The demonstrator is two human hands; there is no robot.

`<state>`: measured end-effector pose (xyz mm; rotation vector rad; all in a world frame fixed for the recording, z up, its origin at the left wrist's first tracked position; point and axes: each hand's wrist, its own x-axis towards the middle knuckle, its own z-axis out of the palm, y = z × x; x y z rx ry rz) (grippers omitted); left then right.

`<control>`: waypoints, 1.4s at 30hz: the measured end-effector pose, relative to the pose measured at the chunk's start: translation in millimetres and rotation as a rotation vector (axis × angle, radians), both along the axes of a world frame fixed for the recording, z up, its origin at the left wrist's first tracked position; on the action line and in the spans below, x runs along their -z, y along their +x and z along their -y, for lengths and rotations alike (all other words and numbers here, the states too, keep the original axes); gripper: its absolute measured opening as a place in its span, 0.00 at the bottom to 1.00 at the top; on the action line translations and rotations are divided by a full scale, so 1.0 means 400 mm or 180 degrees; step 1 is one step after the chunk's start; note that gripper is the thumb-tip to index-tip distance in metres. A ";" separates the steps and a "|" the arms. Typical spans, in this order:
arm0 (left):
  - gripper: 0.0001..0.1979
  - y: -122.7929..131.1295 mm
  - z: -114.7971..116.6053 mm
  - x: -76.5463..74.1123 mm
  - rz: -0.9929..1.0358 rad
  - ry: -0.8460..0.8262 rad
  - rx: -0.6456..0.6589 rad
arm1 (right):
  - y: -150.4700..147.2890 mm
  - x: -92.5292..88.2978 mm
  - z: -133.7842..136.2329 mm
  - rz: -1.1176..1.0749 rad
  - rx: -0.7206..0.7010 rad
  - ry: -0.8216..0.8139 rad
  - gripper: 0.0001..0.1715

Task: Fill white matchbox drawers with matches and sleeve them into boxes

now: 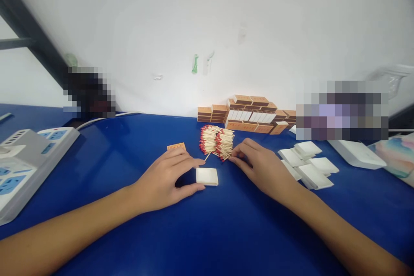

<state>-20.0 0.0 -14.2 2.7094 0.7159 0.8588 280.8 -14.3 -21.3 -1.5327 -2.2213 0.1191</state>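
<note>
A small white matchbox tray (207, 177) lies on the blue table. My left hand (170, 172) is around its left end, thumb below and index finger above, with the fingers apart; whether they touch it is hard to tell. Just beyond the tray is a pile of red-headed matches (215, 140), with one match (208, 156) sticking out at the front. At the pile's front right edge, the thumb and index finger of my right hand (255, 161) are pinched together on match ends. An orange matchbox cover (176, 145) lies behind my left fingers, partly hidden.
Stacked orange matchboxes (249, 114) stand against the white wall (145, 30). Several white trays (312, 166) are heaped right of my right hand. A white power strip (39, 151) sits at the left, and a white oblong object (357, 155) lies farther right.
</note>
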 end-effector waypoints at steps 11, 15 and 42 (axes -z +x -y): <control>0.21 0.001 -0.003 -0.003 -0.0088 -0.0086 -0.0023 | 0.017 -0.016 0.001 0.0142 -0.0142 -0.0195 0.08; 0.20 0.001 -0.002 -0.004 -0.0098 -0.0131 -0.0053 | 0.034 -0.031 0.002 0.0140 -0.0185 -0.0270 0.08; 0.27 0.002 -0.008 0.005 0.0001 -0.0236 -0.0013 | -0.114 -0.030 0.087 -0.0537 -0.1087 0.0014 0.09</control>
